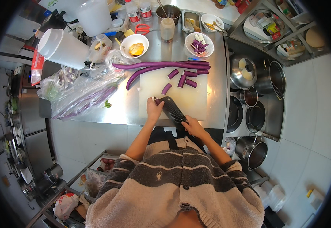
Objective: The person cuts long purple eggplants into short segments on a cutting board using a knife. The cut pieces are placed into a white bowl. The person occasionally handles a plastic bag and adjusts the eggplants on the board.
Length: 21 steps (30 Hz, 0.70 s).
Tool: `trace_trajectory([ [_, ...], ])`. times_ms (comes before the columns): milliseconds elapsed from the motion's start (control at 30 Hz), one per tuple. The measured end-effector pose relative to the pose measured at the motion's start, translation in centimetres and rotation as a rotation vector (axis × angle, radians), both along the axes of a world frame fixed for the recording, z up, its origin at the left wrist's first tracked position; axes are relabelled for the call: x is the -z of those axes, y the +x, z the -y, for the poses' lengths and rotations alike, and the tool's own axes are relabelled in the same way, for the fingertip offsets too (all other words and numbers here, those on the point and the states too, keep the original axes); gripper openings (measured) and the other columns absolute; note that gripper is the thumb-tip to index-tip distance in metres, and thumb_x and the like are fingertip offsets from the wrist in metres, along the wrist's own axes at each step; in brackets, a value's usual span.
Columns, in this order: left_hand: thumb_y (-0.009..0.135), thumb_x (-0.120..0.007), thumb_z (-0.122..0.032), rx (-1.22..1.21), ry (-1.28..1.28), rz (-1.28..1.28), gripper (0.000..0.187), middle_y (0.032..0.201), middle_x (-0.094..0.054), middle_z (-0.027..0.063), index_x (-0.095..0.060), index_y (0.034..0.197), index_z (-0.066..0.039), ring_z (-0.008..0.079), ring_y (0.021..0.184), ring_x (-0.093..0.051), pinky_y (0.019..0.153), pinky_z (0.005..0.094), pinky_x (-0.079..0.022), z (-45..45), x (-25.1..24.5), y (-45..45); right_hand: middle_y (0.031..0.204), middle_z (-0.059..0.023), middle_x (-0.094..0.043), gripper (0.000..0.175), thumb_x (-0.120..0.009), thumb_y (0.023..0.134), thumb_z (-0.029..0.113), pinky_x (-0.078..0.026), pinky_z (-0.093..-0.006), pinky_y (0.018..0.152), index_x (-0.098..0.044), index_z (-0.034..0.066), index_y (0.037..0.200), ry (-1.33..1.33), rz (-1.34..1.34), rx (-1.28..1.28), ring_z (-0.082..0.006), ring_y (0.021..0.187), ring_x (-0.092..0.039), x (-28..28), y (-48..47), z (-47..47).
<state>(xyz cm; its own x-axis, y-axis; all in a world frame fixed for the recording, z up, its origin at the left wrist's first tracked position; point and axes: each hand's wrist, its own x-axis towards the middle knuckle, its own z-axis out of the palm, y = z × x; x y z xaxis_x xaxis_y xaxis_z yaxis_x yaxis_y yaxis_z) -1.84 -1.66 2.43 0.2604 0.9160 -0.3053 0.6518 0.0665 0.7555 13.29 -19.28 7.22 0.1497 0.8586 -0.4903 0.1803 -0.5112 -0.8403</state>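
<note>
My left hand [154, 109] holds a short piece of purple eggplant [158, 101] at the near left of a white cutting board [194, 105]. The handle of a black-bladed cleaver [173, 109] is in my right hand [194, 126], and the blade's far end lies beside that piece. Several cut eggplant segments [182, 81] are scattered on the board. Long whole eggplants [154, 65] lie across its far edge. Beyond them, a white bowl [210, 50] holds purple and white eggplant strips [199, 47].
Bagged eggplants [88, 99] lie left of the board. A bowl of yellow food [134, 54], red-handled scissors [142, 28], a squeeze bottle [167, 30] and a metal pot [168, 12] stand behind. On the right are a lidded pot [243, 72] and black pans [255, 116].
</note>
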Motion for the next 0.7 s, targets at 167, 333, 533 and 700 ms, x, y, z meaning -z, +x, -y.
trace_trajectory([
  [167,0.083,-0.068,-0.01,-0.205,-0.355,0.412,0.031,0.092,-0.059,0.01,-0.051,0.105,0.001,0.0189,0.078,-0.062,0.071,0.0338,-0.055,-0.9,-4.2,1.7,0.057,-0.0097,-0.056,0.02,-0.055,0.092,0.015,-0.041,-0.0307,0.039,-0.045,-0.0001,0.085,-0.046,-0.032,0.082,-0.0158,0.04,-0.051,-3.4,0.4,-0.6],
  [333,0.087,-0.064,-0.012,-0.053,-0.607,0.773,0.02,0.092,-0.058,0.006,-0.053,0.101,-0.003,0.0164,0.083,-0.059,0.072,0.0342,-0.054,-6.4,-8.3,10.3,0.059,-0.0084,-0.056,0.018,-0.056,0.091,0.014,-0.04,-0.0295,0.038,-0.045,0.0003,0.085,0.088,0.128,0.327,-0.0147,0.042,-0.052,-8.4,4.6,-0.1],
  [533,0.086,-0.064,-0.018,0.083,-0.325,0.719,0.028,0.098,-0.061,0.0105,-0.056,0.106,0.0,0.0211,0.085,-0.061,0.074,0.0368,-0.052,-13.0,-9.7,25.6,0.059,-0.0075,-0.057,0.02,-0.056,0.091,0.014,-0.039,-0.0289,0.039,-0.045,-0.0003,0.085,0.161,0.207,0.557,-0.014,0.042,-0.052,-11.0,9.5,2.1],
  [700,0.077,-0.07,-0.02,0.117,0.372,0.341,0.038,0.103,-0.063,0.0191,-0.057,0.105,0.002,0.0316,0.089,-0.064,0.08,0.0418,-0.05,-14.3,-4.9,25.7,0.056,-0.0082,-0.057,0.019,-0.056,0.091,0.014,-0.04,-0.0297,0.039,-0.046,-0.0019,0.088,0.089,0.241,0.682,-0.0154,0.041,-0.053,-8.3,10.7,5.0],
])
